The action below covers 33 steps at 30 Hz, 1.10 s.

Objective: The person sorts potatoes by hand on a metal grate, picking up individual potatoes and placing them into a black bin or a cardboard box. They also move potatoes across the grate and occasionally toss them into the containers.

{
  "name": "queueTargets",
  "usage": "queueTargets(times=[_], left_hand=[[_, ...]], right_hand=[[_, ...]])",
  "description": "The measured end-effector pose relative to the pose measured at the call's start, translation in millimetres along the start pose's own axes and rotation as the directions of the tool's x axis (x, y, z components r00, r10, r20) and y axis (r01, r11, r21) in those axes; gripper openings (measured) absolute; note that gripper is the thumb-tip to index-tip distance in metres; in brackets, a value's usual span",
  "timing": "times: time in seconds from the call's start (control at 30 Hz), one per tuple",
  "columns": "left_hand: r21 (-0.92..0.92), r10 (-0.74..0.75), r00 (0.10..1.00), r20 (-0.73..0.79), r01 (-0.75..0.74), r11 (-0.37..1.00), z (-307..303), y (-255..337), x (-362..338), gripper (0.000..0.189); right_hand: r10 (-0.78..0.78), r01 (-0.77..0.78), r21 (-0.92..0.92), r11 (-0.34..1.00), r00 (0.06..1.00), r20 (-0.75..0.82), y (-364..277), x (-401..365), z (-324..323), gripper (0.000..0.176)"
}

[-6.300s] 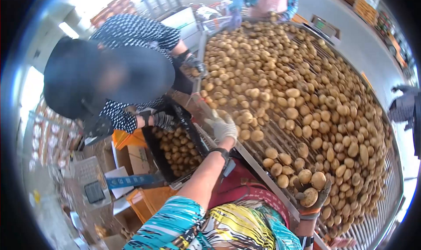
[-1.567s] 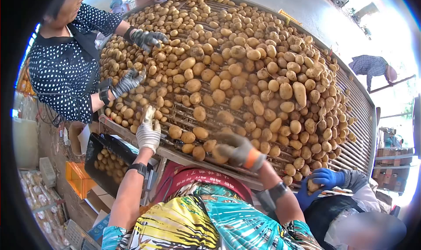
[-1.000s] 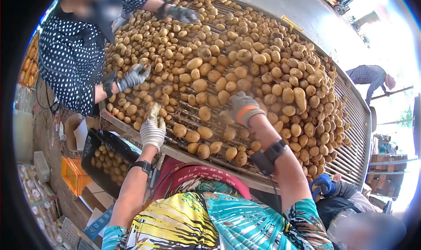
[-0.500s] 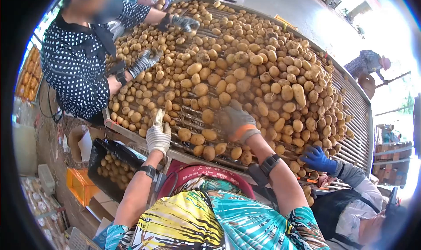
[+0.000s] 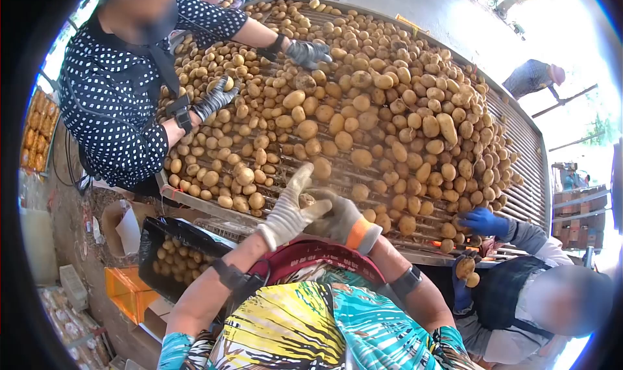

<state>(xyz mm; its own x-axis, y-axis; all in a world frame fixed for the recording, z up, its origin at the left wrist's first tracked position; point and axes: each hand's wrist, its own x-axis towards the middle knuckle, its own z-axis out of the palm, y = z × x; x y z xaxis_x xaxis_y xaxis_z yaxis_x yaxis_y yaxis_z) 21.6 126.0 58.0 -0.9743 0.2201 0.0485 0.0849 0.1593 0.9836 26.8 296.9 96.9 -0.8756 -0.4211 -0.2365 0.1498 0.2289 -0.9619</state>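
Observation:
My left hand [image 5: 292, 209], in a pale work glove, is at the near edge of the slatted sorting table [image 5: 522, 195], thumb and fingers apart. Close against it is my right hand [image 5: 342, 222], in a grey glove with an orange band, its fingers curled inward. Between the two hands a small part of a brown potato [image 5: 304, 201] shows, seemingly in the right fingers; the gloves hide most of it. Loose potatoes [image 5: 361, 157] lie on the slats just beyond my fingers, and a large heap [image 5: 448, 126] spreads to the right.
Across on the left, a co-worker in grey gloves [image 5: 306, 53] reaches over the potatoes. A second co-worker's blue glove [image 5: 483, 222] touches the right side of the heap. Below the table's left edge are a black-lined container [image 5: 148, 240] with potatoes and an orange crate [image 5: 123, 292].
My right hand has come back from the potatoes toward my body, and my left hand has moved right to meet it. The co-worker on the left has reached further over the table.

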Motion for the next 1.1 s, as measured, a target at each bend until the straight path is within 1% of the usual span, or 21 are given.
queueTargets(times=[0.03, 0.1, 0.17, 0.27, 0.33, 0.5, 0.57, 0.6, 0.63, 0.67, 0.7, 0.73, 0.77, 0.8, 0.83, 0.87, 0.9, 0.97, 1.03, 1.07, 1.1], left_hand=[[-0.184, -0.124, 0.992, 0.002, 0.123, 0.975, 1, 8, 1, 0.077], [-0.1, -0.238, 0.964, 0.123, 0.25, 0.963, -16, 16, 6, 0.054], [-0.341, -0.387, 0.895, 0.22, 0.442, 0.83, -18, -3, 6, 0.042], [-0.384, -0.426, 0.865, 0.265, 0.5, 0.776, -21, -8, 8, 0.039], [-0.452, -0.481, 0.817, 0.317, 0.577, 0.681, -21, -7, 11, 0.04], [-0.409, -0.49, 0.848, 0.201, 0.527, 0.745, -15, 2, 9, 0.033], [-0.658, -0.666, 0.68, 0.305, 0.657, 0.369, -14, 4, 9, 0.033], [-0.627, -0.68, 0.633, 0.37, 0.71, 0.319, -13, 5, 10, 0.044], [-0.627, -0.683, 0.632, 0.366, 0.71, 0.321, -12, -18, 7, 0.044], [-0.694, -0.581, 0.667, 0.467, 0.684, 0.227, -10, -58, 4, 0.042], [-0.743, -0.46, 0.7, 0.546, 0.659, 0.122, -12, -57, 6, 0.04], [-0.789, -0.542, 0.627, 0.56, 0.604, -0.116, -9, -54, 7, 0.044], [-0.789, -0.543, 0.627, 0.558, 0.603, -0.114, -10, -53, 8, 0.044], [-0.785, -0.614, 0.686, 0.389, 0.596, 0.169, -14, -36, 10, 0.048], [-0.704, -0.63, 0.749, 0.204, 0.56, 0.438, -20, -13, 13, 0.053], [-0.634, -0.679, 0.73, 0.08, 0.563, 0.531, -30, 21, 14, 0.063], [-0.739, -0.68, 0.733, -0.017, 0.448, 0.502, -30, -22, 18, 0.074], [-0.771, -0.657, 0.753, -0.024, 0.405, 0.492, -31, -20, 12, 0.083], [-0.741, -0.695, 0.715, 0.075, 0.507, 0.441, -26, 7, 5, 0.08], [-0.803, -0.601, 0.763, 0.237, 0.502, 0.321, -19, -5, 2, 0.076], [-0.838, -0.469, 0.798, 0.377, 0.51, 0.193, -13, -10, 0, 0.073]], right_hand=[[-0.046, 0.046, 0.013, 0.999, 0.999, 0.009, -2, 6, 6, 0.062], [0.143, -0.144, -0.066, 0.987, 0.99, -0.015, -12, 3, 14, 0.062], [0.14, -0.141, -0.151, 0.978, 0.99, -0.018, -7, 2, 20, 0.06], [0.164, -0.168, -0.082, 0.982, 0.985, -0.062, -9, 1, 26, 0.055], [0.209, -0.213, -0.238, 0.948, 0.977, -0.042, -22, 2, 23, 0.052], [0.14, -0.15, -0.22, 0.964, 0.988, -0.061, -18, 2, 19, 0.051], [0.155, -0.157, -0.265, 0.952, 0.987, -0.027, -34, 1, 14, 0.05], [0.116, -0.113, -0.283, 0.952, 0.993, -0.007, -33, 0, 13, 0.049], [0.114, -0.111, -0.279, 0.954, 0.993, -0.004, -28, -1, 14, 0.049], [-0.093, 0.093, -0.271, 0.958, 0.996, 0.01, -21, 0, 14, 0.049], [-0.298, 0.293, -0.26, 0.92, 0.954, 0.023, -20, 0, 15, 0.05], [-0.266, 0.272, -0.127, 0.954, 0.962, 0.065, -26, -2, 15, 0.052], [-0.267, 0.274, -0.125, 0.954, 0.961, 0.066, -23, -1, 14, 0.052], [-0.042, 0.043, 0.163, 0.986, 0.999, -0.013, -18, 2, 12, 0.054], [0.2, -0.171, 0.443, 0.88, 0.98, -0.019, -12, 7, 8, 0.056], [0.241, -0.298, 0.646, 0.703, 0.954, 0.178, -2, 11, -10, 0.057], [0.238, -0.296, 0.638, 0.711, 0.955, 0.177, 2, 10, -12, 0.057], [0.167, -0.225, 0.812, 0.539, 0.973, 0.159, 6, 8, -17, 0.061], [0.157, -0.264, 0.778, 0.57, 0.964, 0.213, 9, 11, -17, 0.064], [0.032, -0.072, 0.518, 0.852, 0.996, 0.085, 23, 16, -7, 0.067], [-0.023, 0.017, 0.227, 0.974, 0.999, 0.026, 17, 17, 1, 0.062]])
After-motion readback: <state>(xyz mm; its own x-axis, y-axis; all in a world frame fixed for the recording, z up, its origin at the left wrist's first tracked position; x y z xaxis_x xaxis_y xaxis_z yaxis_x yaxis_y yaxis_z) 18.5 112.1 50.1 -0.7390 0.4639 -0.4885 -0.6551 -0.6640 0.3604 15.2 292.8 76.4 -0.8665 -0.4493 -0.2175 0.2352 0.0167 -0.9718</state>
